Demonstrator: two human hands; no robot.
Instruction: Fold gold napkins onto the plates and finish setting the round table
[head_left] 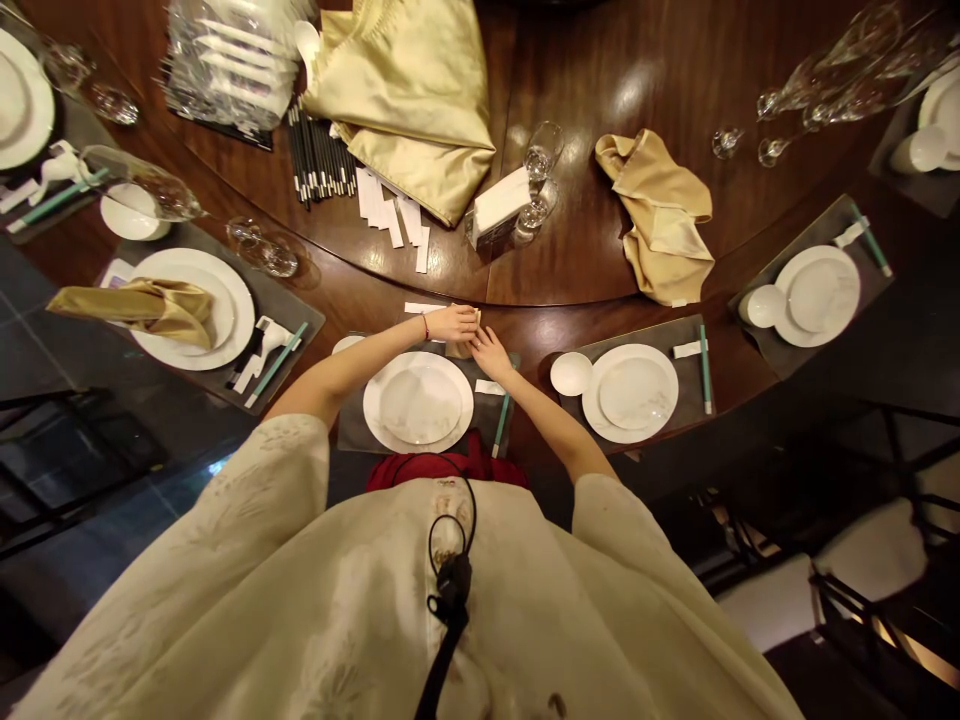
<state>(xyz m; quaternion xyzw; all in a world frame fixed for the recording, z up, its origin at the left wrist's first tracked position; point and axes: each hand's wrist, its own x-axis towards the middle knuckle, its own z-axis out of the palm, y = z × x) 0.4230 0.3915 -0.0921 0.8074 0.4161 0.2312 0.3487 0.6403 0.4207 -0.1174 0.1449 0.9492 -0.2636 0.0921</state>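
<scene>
My left hand (452, 323) and my right hand (491, 354) meet at the edge of a dark wooden table, just above a place setting. Their fingers pinch a small pale paper piece (461, 346), partly hidden by them. A white paper strip (424, 307) lies just beyond my left hand. Below my hands sits a white porcelain plate (418, 402) on a dark grey placemat (487, 425). A teal-tipped chopstick (502, 422) lies on the mat near my right forearm. A red bracelet circles my left wrist.
Other place settings with plates, small bowls and teal chopsticks flank mine. On the wooden turntable (600, 130) are gold satin napkins (401, 100), wine glasses (544, 150), a bundle of dark chopsticks (321, 160) and white paper sleeves (386, 215). Chairs stand at the lower right.
</scene>
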